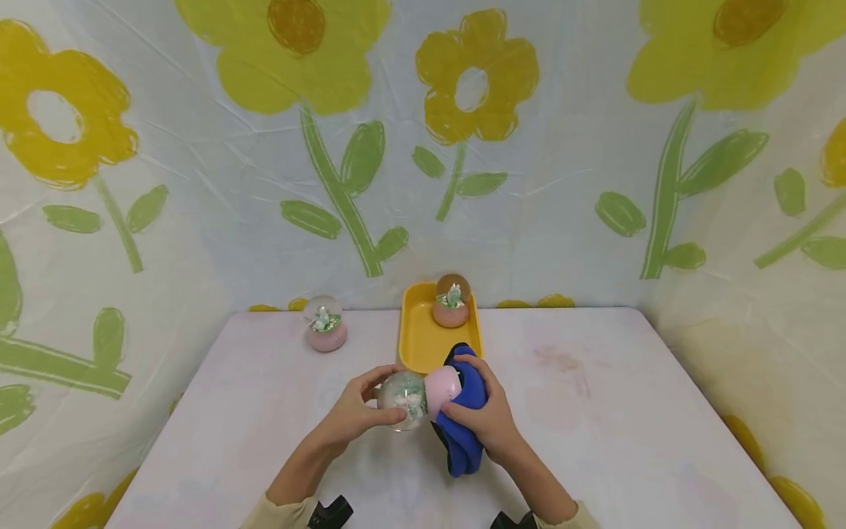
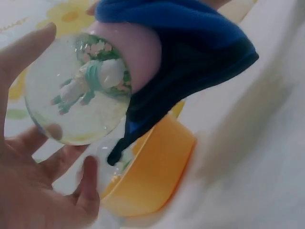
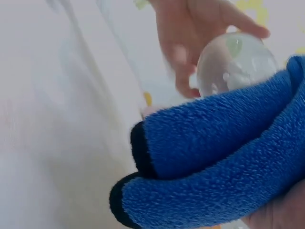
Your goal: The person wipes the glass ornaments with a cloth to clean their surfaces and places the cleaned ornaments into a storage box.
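A snow globe lies on its side in the air between both hands, its glass ball to the left and its pink base to the right. My left hand holds the ball, thumb in front and fingers behind. My right hand grips a folded blue cloth with dark edging, pressed round the base. In the left wrist view a small white and teal figure shows inside the ball. The cloth hides most of the right hand and the base in the right wrist view.
Behind the hands a yellow tray stands on the table, with a second snow globe upright at its far right. Another pink-based snow globe stands on the table left of the tray. A flower-printed sheet hangs behind the table.
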`<action>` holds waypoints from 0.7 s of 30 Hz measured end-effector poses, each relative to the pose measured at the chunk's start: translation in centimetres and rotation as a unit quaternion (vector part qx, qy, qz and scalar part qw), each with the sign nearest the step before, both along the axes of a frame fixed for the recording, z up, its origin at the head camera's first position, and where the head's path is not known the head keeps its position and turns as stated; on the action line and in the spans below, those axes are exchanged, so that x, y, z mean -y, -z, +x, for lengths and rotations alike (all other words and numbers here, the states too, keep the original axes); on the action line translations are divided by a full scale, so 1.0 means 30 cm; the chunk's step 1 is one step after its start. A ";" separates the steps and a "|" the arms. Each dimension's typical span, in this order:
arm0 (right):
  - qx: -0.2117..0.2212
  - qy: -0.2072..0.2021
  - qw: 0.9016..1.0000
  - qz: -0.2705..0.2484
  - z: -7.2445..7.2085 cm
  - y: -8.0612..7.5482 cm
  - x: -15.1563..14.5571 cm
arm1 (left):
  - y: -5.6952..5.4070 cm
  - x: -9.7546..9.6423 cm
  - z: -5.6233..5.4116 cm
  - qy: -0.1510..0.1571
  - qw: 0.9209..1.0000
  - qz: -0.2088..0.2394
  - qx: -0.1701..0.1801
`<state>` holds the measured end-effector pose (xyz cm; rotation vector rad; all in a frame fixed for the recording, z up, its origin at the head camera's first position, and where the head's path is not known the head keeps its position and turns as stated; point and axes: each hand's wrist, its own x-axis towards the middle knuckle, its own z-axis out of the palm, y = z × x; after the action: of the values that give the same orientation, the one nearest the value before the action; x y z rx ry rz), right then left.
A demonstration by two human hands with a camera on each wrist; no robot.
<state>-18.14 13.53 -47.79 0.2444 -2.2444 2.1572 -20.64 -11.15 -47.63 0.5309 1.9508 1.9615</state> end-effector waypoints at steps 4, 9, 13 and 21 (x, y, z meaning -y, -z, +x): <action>-0.002 0.021 1.000 -0.007 0.006 -0.010 0.023 | 0.004 -0.002 0.008 -0.009 0.999 0.037 0.010; -0.037 0.045 0.998 0.018 0.008 -0.029 0.034 | 0.001 -0.021 0.011 -0.016 0.995 0.103 -0.001; -0.042 0.036 0.998 0.032 0.007 -0.032 0.028 | 0.004 -0.023 0.012 -0.013 0.993 0.117 0.004; -0.058 -0.024 0.988 0.138 -0.007 -0.050 -0.022 | 0.018 -0.021 0.015 -0.029 0.992 0.117 0.041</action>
<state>-18.35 14.18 -46.29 0.4200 -2.4865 1.7936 -20.19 -10.51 -48.17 0.4466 1.7166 2.2271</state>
